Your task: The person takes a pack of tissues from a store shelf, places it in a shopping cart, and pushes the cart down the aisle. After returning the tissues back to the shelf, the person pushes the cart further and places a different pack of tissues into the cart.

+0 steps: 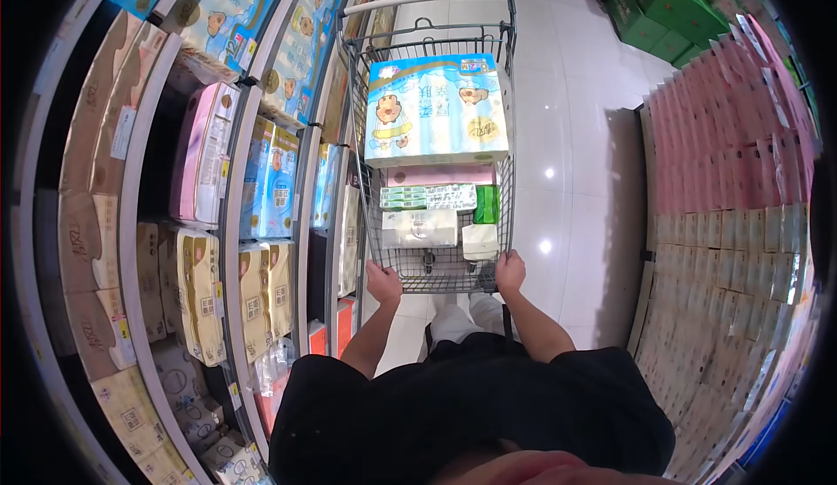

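Observation:
My left hand (pixel 384 283) is closed around the near left corner of a wire shopping cart (pixel 436 282). On the near right corner, my right hand (pixel 510 272) grips the same cart. A big blue and cream tissue pack (pixel 436 115) with cartoon animals lies across the far part of the basket. Nearer to me are a pink pack (pixel 440 175), green-and-white packs (pixel 403 197), a green package (pixel 486 204), a white pack (pixel 418 229) and a smaller white one (pixel 480 242). The cart's pale push bar (pixel 427 0) is at the far end.
Shelves of tissue packs (pixel 199 298) run close along the left of the cart. A tall stack of pink packs (pixel 732 128) above beige packs (pixel 724 311) stands to the right. Green cartons (pixel 654 14) are piled at the far right. Shiny tile floor (pixel 562 154) lies between.

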